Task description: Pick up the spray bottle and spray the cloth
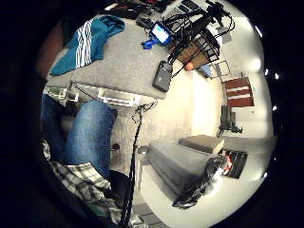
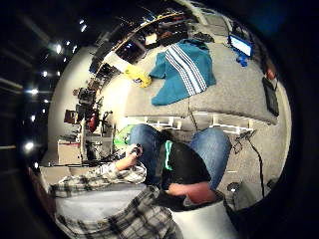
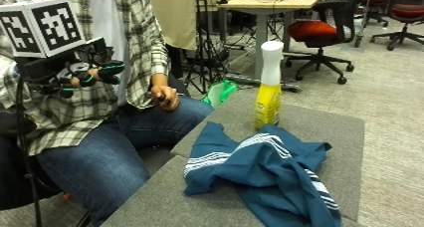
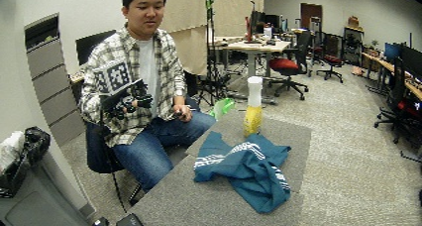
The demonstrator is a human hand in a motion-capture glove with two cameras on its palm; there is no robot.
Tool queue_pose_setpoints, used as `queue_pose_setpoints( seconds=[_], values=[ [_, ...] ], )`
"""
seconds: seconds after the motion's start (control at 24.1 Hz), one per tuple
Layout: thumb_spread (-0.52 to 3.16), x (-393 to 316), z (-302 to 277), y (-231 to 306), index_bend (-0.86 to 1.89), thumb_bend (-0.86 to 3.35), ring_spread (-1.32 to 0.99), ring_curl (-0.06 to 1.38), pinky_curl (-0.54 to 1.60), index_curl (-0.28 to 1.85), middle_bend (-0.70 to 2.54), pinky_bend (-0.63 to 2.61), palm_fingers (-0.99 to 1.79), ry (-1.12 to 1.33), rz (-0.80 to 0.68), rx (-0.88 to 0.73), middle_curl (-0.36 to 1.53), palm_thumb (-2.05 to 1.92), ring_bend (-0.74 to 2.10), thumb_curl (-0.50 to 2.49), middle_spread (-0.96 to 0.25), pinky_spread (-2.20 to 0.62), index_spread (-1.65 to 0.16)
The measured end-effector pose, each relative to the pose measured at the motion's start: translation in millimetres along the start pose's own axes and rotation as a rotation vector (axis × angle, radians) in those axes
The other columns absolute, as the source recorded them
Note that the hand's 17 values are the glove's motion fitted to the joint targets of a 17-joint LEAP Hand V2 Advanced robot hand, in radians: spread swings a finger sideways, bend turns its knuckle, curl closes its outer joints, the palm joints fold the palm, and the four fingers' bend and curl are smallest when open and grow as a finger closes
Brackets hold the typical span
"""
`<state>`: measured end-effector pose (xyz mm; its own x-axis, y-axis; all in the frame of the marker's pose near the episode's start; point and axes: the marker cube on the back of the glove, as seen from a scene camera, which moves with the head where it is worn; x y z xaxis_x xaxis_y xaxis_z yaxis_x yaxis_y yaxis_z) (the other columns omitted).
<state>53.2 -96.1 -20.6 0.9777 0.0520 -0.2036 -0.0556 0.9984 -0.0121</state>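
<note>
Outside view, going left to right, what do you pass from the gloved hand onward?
Gloved right hand raised at the chest → bare left hand on the thigh → yellow spray bottle upright on the grey table.

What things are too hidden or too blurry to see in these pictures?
- The writing on the spray bottle: too small to read in any view.
- The gloved right hand: in the outside view, the rig on the glove covers most of its fingers.
- What the bare hand pinches: small and dark, too tiny to name.
- The table under the blue cloth: covered by its folds.
- The cloth's near corner: cut off by the outside view's lower edge.
</note>
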Motion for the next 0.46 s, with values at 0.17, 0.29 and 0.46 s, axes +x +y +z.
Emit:
queue_pose_setpoints(
  seconds=[0.17, 0.29, 0.46],
  values=[
    [1.06, -2.4, 0.6, 0.4, 0.17, -0.02, 0.14, 0.31, 0.29, 0.30, 0.16, 0.50, -0.05, -0.008, 0.001, -0.002, 0.24, 0.42, 0.25, 0.45, -0.11, 0.21, -0.42],
    [1.06, -3.0, 1.6, -0.6, 0.16, -0.02, 0.14, 0.31, 0.28, 0.30, 0.16, 0.50, -0.05, -0.010, 0.004, -0.008, 0.24, 0.42, 0.25, 0.45, -0.11, 0.21, -0.42],
    [1.07, -3.2, 2.4, -2.2, 0.16, -0.02, 0.14, 0.31, 0.28, 0.29, 0.16, 0.50, -0.05, -0.010, 0.003, -0.021, 0.24, 0.42, 0.25, 0.45, -0.11, 0.21, -0.42]
  ],
)
